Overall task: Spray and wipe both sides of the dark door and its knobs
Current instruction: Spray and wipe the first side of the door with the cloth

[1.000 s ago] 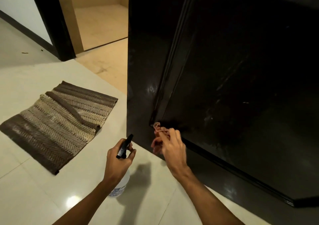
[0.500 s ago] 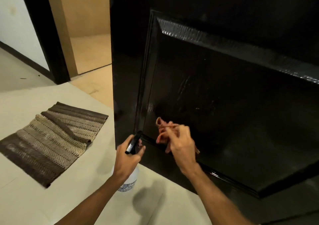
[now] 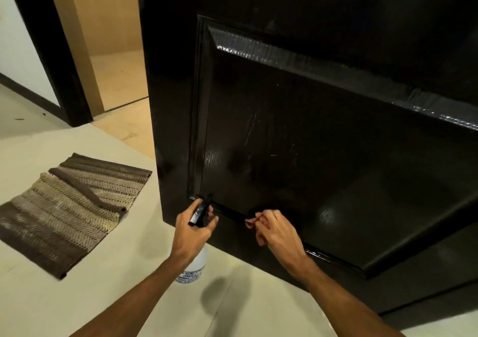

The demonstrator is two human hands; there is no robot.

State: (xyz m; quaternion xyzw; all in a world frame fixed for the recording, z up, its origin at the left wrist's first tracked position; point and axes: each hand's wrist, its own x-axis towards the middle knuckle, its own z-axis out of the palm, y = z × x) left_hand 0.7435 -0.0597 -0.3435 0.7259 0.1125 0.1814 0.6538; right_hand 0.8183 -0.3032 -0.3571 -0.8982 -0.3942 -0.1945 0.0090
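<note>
The dark glossy door (image 3: 297,129) fills the right and centre of the view, with a raised panel and faint smear marks on it. My left hand (image 3: 192,229) grips a clear spray bottle (image 3: 194,265) with a black trigger head, held low near the door's bottom left corner. My right hand (image 3: 274,229) holds a small reddish cloth (image 3: 252,220) pressed against the lower moulding of the panel. No knob is in view.
A brown and beige striped mat (image 3: 64,207) lies on the pale tiled floor (image 3: 124,285) to the left. Beyond the door's edge an open doorway (image 3: 113,65) leads to a tan room, with a dark door frame (image 3: 51,52) beside it.
My view has risen to show the whole lower panel. My right hand with the cloth has moved right and down along the lower moulding. The left hand keeps the bottle near the corner.
</note>
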